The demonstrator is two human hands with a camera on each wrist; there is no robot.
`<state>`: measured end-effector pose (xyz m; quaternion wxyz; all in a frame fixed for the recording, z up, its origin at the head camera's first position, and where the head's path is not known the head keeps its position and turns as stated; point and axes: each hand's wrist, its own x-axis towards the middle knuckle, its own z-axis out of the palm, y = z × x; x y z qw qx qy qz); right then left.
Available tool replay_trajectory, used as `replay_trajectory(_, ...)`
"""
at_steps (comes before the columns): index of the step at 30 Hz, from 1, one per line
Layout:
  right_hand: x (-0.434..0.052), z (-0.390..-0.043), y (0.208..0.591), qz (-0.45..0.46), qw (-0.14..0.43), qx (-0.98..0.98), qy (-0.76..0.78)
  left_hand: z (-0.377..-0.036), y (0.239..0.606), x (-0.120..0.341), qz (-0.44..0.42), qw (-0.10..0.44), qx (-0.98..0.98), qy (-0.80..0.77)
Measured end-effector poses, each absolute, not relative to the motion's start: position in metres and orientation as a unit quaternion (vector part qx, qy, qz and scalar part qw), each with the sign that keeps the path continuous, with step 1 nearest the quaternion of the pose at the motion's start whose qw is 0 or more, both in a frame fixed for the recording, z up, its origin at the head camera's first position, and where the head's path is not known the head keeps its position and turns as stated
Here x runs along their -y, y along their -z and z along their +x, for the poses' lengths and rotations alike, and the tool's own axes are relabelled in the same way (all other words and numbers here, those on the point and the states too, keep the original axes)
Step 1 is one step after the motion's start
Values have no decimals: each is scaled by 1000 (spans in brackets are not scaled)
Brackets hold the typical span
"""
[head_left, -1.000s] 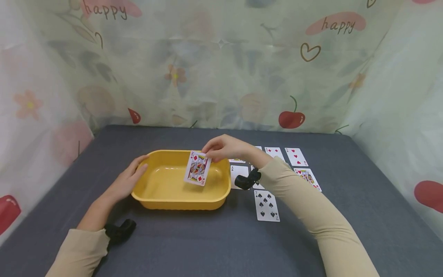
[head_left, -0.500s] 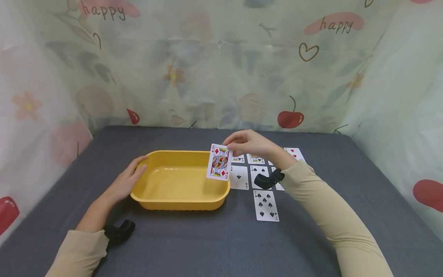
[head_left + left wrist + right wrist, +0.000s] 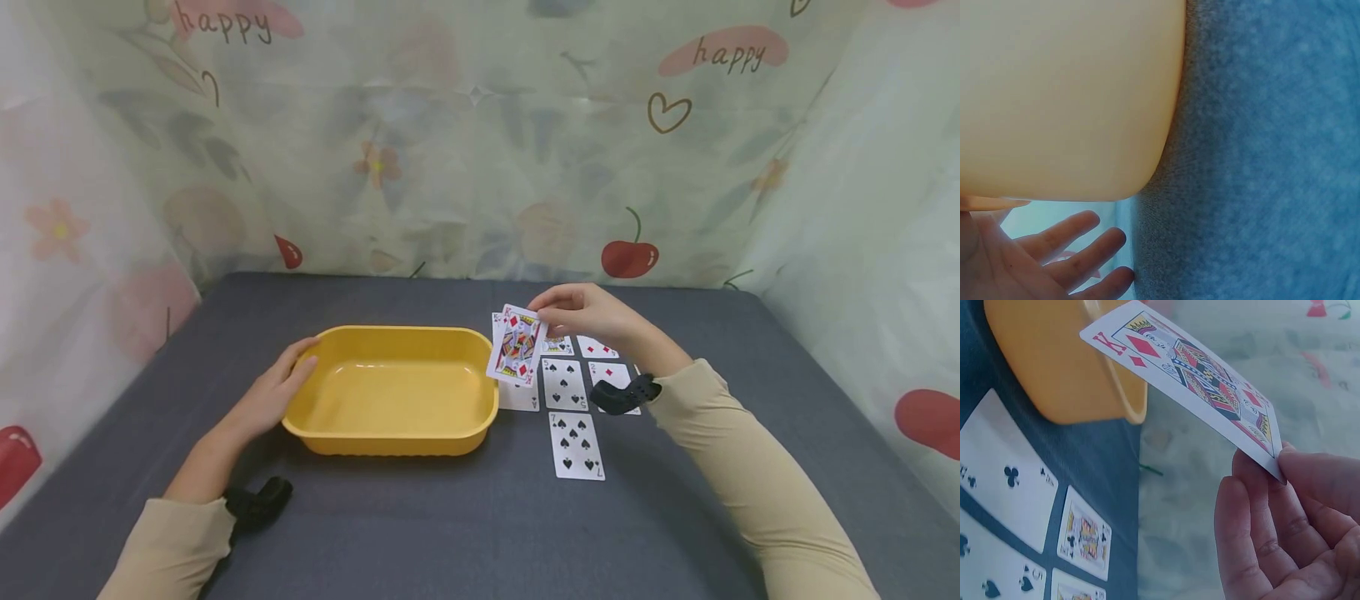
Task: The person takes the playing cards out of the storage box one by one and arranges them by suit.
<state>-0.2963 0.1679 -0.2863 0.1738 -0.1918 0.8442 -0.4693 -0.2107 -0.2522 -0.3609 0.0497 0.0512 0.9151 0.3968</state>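
Note:
My right hand (image 3: 585, 312) pinches a king of diamonds (image 3: 517, 343) by one corner between thumb and fingers. The playing card is tilted face-up above the table, overlapping the basin's right edge and the laid cards in the head view. At the left end of a yellow plastic basin (image 3: 390, 444), my left hand (image 3: 272, 390) rests on the rim. In the left wrist view, several of its fingers (image 3: 1088, 256) stretch out straight beside the basin's wall. The basin's visible floor is bare.
Face-up cards lie in rows right of the basin, including an ace of clubs (image 3: 1013, 478), a king of clubs (image 3: 1085, 534), a five of spades (image 3: 565, 385) and a seven of spades (image 3: 577, 447). My right arm covers some. Patterned curtains (image 3: 465, 167) enclose the dark table (image 3: 420, 525).
My right hand has carried the king of diamonds rightward, from over the basin to over the cards beside it. My left hand and the basin have stayed put.

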Motion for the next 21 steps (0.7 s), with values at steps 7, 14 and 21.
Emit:
replay_trajectory(7,-196,-295,289,-184,154,-848,472,-211,360,252,50,51,-915,-398)
replay_trajectory(14,-222,-293,290,-167,157,-870,437,-211,362,253,52,47,-915,-397)
replay_trajectory(21,-246,-289,295,-152,185,-880,410,-212,362,253,52,47,-916,-395)
